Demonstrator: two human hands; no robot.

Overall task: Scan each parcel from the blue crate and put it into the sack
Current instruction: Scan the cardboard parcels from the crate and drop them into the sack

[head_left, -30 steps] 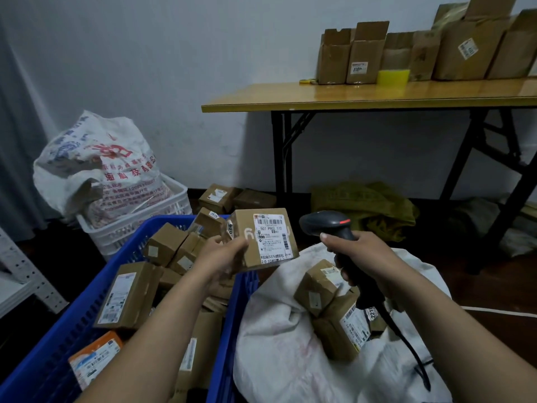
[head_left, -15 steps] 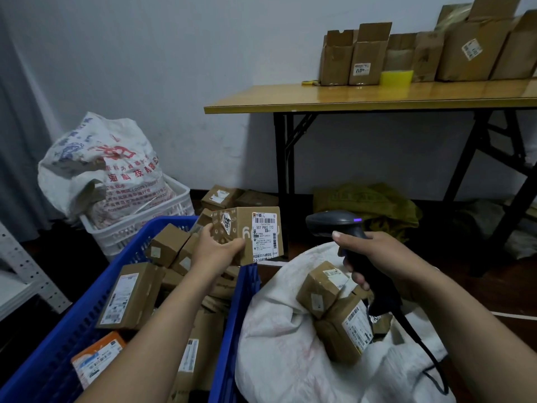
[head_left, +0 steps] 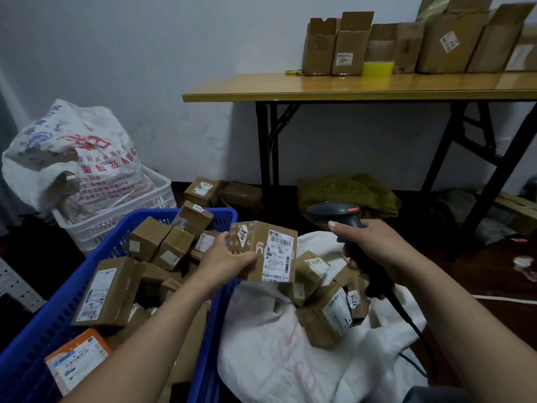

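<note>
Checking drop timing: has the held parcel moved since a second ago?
Yes. The parcel in the left hand has sunk toward the sack, judged against the blue crate's rim.

Right hand (head_left: 374,245) hides part of the scanner (head_left: 337,212); blue crate (head_left: 52,324) cut off below.

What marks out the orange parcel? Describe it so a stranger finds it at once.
Start at the blue crate on the left, full of brown boxes. In its near left corner, beside a large brown box, lies the parcel. It alone is orange-edged, with a white label on top.
</note>
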